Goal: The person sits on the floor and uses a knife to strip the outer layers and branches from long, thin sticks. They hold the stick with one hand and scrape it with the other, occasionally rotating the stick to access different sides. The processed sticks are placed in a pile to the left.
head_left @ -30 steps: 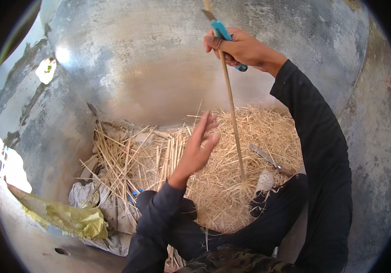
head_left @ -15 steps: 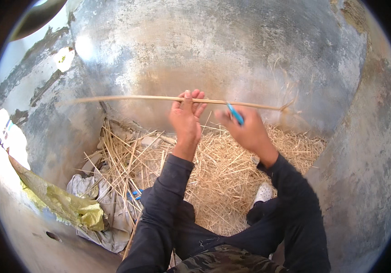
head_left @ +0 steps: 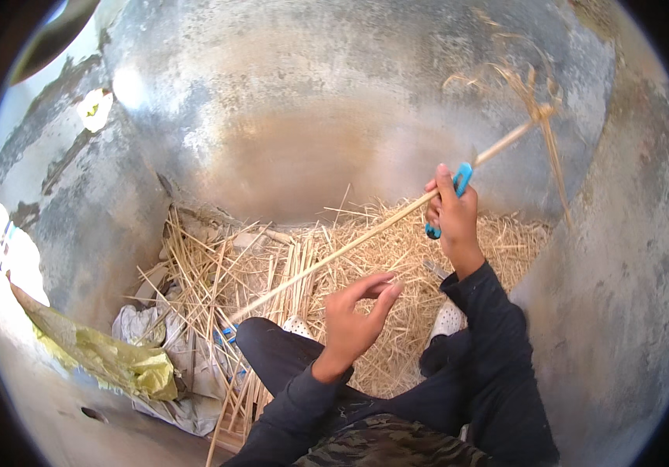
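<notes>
Right hand (head_left: 454, 214): right of center, pointing up, clenched around the stick (head_left: 350, 244) and the knife (head_left: 463, 178).
Left hand (head_left: 352, 319): center, released, thumb and fingers curved toward each other below the stick.
Stick: diagonal, lower left of center to upper right; frayed tip (head_left: 541, 112) blurred.
Knife: blade hard to make out.
Metal tool (head_left: 434, 268): partly hidden behind right sleeve (head_left: 494, 327).

Stick (head_left: 381, 225) now slanted, left hand (head_left: 352, 321) lowered away from it
</notes>
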Tool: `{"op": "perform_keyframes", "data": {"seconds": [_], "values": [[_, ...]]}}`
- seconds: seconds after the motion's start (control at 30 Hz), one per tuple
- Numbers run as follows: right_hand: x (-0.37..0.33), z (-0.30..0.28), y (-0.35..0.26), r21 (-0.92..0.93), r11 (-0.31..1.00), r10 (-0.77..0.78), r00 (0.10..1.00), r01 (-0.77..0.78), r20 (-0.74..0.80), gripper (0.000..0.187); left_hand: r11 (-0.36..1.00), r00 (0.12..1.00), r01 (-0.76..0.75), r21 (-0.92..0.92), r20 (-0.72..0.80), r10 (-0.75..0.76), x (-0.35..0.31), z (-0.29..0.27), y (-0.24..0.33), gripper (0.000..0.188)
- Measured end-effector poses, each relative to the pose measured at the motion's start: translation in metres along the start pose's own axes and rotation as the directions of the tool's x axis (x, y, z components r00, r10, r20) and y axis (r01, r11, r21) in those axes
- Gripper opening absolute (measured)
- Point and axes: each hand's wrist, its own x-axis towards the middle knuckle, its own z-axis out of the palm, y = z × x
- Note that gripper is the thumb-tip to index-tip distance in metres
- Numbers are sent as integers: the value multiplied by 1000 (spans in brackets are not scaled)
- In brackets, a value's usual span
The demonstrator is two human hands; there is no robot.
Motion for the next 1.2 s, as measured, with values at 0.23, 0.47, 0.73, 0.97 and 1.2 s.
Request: {"op": "perform_keyframes", "data": {"seconds": [0.23,0.47,0.73,0.97,1.2], "values": [[24,-25,-18,-14,994,112,982,-111,154,40,858,972,-228,460,61,226,6,-63,-13,34],[23,-24,-6,-416,895,-98,980,163,172,47,766,762,539,-350,590,-267,-23,-45,-39,32],[-102,-27,51,-737,267,-125,781,621,612,64,-180,623,772,-610,782,24,-44,-26,-51,49],[-96,-22,50,-744,142,-137,757,653,639,63,-457,644,736,-500,725,243,-57,-13,-64,54],[-55,-43,54,-889,14,-69,887,458,456,64,-443,577,764,-469,804,143,-80,-10,-66,53]]}}
